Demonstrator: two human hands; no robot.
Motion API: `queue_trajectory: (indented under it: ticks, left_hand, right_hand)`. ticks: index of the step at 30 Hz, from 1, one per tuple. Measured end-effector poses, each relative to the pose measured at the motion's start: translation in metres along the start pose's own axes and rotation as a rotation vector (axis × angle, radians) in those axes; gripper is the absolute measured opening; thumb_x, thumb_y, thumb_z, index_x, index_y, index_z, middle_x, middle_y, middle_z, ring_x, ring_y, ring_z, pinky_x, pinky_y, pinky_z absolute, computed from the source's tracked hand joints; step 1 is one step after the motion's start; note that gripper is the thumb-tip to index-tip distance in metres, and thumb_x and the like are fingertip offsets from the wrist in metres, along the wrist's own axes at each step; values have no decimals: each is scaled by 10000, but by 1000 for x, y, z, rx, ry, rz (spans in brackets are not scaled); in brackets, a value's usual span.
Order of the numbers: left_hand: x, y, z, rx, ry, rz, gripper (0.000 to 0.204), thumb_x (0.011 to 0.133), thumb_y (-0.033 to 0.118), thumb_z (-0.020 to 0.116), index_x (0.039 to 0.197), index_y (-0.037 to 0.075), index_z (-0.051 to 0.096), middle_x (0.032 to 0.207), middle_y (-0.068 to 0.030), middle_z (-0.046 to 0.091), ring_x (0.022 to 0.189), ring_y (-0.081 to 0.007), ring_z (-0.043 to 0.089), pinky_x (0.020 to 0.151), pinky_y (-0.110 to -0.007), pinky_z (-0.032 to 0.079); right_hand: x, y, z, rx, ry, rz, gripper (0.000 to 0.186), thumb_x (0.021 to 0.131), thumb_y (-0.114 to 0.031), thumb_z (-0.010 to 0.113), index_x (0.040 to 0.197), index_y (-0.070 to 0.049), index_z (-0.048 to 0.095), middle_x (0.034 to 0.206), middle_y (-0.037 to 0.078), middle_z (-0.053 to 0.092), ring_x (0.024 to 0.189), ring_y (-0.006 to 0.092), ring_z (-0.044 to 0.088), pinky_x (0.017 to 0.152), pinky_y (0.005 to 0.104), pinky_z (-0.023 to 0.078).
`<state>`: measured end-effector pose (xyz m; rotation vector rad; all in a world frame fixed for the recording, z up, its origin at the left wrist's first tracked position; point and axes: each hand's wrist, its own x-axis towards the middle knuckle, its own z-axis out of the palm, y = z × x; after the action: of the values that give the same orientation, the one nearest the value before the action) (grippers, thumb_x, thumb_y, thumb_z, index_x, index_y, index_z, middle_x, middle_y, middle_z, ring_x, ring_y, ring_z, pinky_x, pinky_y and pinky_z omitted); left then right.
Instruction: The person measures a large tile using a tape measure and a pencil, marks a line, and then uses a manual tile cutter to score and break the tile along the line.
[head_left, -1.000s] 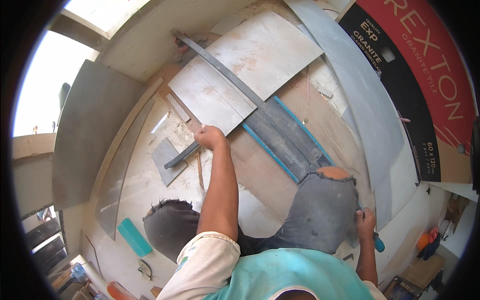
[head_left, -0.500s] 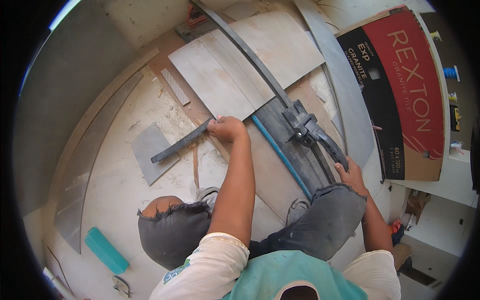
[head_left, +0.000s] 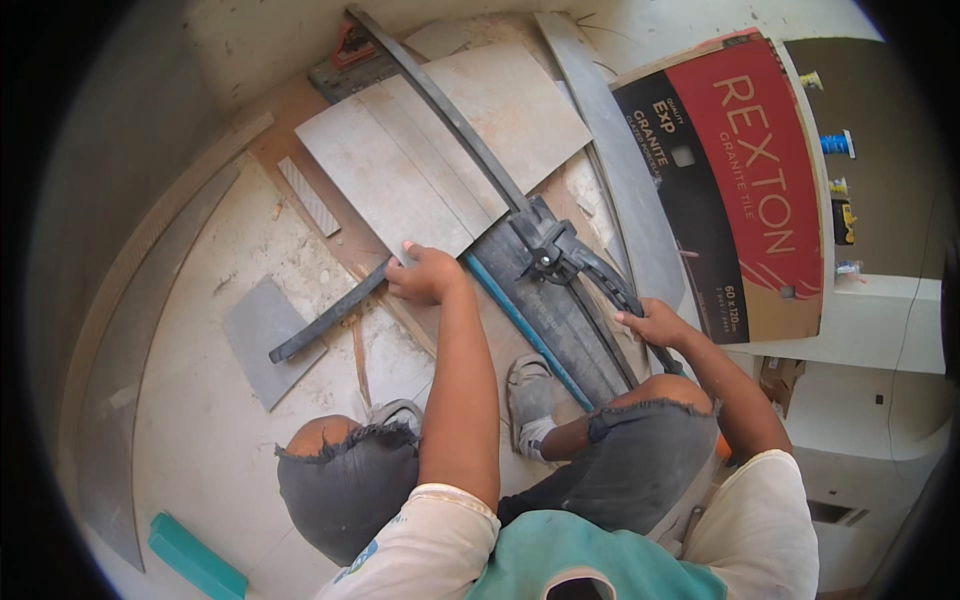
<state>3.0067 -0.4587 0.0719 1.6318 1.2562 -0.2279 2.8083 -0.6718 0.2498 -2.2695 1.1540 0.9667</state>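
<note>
A grey tile lies across a long manual tile cutter, under its dark rail. My left hand closes on the tile's near left edge, thumb on top. A dark support bar sticks out to the left from beneath that hand. My right hand is wrapped round the curved black lever of the cutter's carriage. The carriage sits on the rail just nearer to me than the tile's edge. Thin straight lines run along the tile beside the rail.
A loose grey tile piece lies on the dusty floor at left. A large red and black carton stands at right, beside a long grey tile strip. A teal case is at lower left. My knees flank the cutter's near end.
The view has shifted, so the scene sits further left. My right hand has slid along the lever toward the carriage. My right leg has moved, uncovering a foot beside the cutter.
</note>
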Motion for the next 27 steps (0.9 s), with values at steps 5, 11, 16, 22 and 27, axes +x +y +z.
queue_trajectory:
  ticks: [5,11,16,22,27]
  left_hand:
    - [10,8,-5,-90,-76,25,397,943,322,533,1111,-35,484,1105,-245,541,990,-386,575,822,-459,477]
    - [9,-11,4,-87,-171,74,435,962,307,509,1143,-88,484,1088,-273,590,969,-392,608,838,-436,482]
    - [24,-6,3,-156,-185,136,431,974,285,488,1125,-117,523,1090,-291,597,955,-395,611,839,-430,477]
    - [26,-15,5,-30,-29,308,423,951,284,512,971,-128,604,911,-284,646,840,-400,627,792,-450,474]
    - [71,-28,-6,-22,45,386,466,935,312,515,902,-137,633,883,-300,652,822,-420,627,780,-467,476]
  right_hand:
    - [0,24,16,-88,-24,-76,533,803,-449,706,1071,8,653,835,165,673,841,274,648,785,381,484]
    - [37,93,38,-197,-59,-57,578,736,-399,771,1123,10,638,989,222,672,961,312,644,847,379,480]
    - [32,56,4,-208,-400,-86,669,653,-332,842,1188,-2,613,1094,221,654,1058,316,614,882,380,467]
    - [70,96,-47,-211,-358,-38,759,678,-217,819,1337,-20,498,1137,182,622,1080,307,581,894,371,454]
    - [137,144,-19,32,102,-170,617,745,-175,763,1279,22,524,998,178,665,1000,298,617,870,366,467]
